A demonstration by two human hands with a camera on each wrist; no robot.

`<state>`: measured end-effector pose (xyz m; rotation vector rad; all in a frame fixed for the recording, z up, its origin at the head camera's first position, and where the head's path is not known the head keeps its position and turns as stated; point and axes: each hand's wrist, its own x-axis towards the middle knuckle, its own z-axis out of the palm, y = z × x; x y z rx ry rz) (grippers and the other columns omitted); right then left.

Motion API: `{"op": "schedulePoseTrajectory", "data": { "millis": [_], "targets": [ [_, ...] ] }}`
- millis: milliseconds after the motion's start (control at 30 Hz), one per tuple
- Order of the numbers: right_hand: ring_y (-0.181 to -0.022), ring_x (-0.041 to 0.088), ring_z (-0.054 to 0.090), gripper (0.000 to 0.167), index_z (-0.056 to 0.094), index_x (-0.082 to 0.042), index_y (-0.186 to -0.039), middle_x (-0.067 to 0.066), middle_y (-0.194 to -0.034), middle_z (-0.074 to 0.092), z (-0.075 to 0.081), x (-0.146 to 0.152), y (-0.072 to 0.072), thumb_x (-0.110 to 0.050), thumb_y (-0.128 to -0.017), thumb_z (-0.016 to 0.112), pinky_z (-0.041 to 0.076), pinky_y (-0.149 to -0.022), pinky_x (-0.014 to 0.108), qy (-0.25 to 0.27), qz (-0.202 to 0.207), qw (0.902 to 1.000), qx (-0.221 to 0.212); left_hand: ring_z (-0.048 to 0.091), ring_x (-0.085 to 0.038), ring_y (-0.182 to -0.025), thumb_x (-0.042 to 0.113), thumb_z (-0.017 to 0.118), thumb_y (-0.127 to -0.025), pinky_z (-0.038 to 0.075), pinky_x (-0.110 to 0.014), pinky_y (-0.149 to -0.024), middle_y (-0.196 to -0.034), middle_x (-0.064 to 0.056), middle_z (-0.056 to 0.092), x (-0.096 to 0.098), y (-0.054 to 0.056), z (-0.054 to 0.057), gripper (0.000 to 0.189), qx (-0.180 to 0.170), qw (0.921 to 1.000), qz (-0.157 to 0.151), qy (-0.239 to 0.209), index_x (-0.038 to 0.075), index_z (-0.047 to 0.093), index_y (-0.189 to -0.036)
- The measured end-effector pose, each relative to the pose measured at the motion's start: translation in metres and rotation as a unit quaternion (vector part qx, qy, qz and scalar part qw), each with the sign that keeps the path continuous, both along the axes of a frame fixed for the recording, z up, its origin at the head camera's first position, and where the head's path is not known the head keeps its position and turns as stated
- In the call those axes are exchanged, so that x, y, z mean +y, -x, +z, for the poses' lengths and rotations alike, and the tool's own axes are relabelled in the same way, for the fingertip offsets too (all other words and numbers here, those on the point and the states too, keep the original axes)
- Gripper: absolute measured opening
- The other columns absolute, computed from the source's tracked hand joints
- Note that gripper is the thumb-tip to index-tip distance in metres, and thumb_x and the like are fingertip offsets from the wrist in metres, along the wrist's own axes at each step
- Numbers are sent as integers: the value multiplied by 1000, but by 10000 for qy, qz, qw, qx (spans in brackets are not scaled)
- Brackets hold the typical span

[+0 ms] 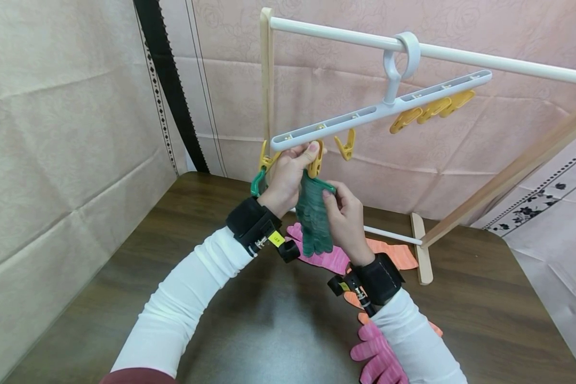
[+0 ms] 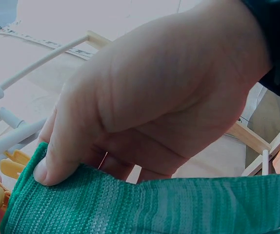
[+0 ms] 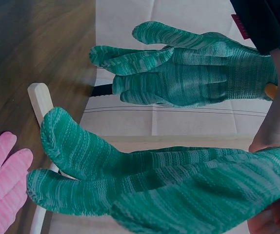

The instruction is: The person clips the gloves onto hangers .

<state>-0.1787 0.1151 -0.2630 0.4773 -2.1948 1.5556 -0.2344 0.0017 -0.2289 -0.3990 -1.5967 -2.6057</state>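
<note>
Hanging near-vertical below clip [image 1: 316,164], cuff [image 1: 327,185] uppermost: glove [image 1: 313,218]; right hand [image 1: 348,220] pinches cuff right of clip; left hand [image 1: 286,180], nearer, squeezes clip

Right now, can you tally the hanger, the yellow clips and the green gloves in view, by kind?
Hanger: 1
Yellow clips: 6
Green gloves: 2
Total: 9
</note>
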Motion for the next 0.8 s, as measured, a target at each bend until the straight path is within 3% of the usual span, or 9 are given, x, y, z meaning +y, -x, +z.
{"op": "schedulePoseTrajectory", "data": {
  "millis": [267,367,600,800],
  "targets": [
    [-71,18,50,23,54,10,-105,22,-91,59,2,-2,1,-4,-92,43,40,-63,13,8,-244,9996,-128,49,-7,-88,14,48,-90,32,-26,-84,-74,9,62,0,0,-1,20,18,10000,39,61,-3,55,-100],
    [-70,11,52,23,55,9,-105,24,-90,60,3,-3,1,-4,-92,42,41,-62,13,19,-321,9994,-104,49,-7,-88,14,48,-90,32,-26,-84,-74,9,62,0,0,-1,21,21,10000,44,62,-3,55,-100],
    [-61,2,55,23,58,3,-104,21,-80,63,-12,1,17,-12,-92,45,45,-58,16,261,-343,9991,15,50,-7,-87,14,49,-90,33,-25,-83,-74,9,62,0,1,-1,24,4,10000,45,38,-5,55,-103],
    [-62,2,57,23,59,2,-103,20,-79,64,-12,0,19,-14,-92,45,47,-58,17,379,-315,9986,184,50,-6,-86,15,49,-90,34,-24,-84,-76,6,63,1,1,-1,25,-15,10000,35,26,-6,55,-103]
  ]
}}
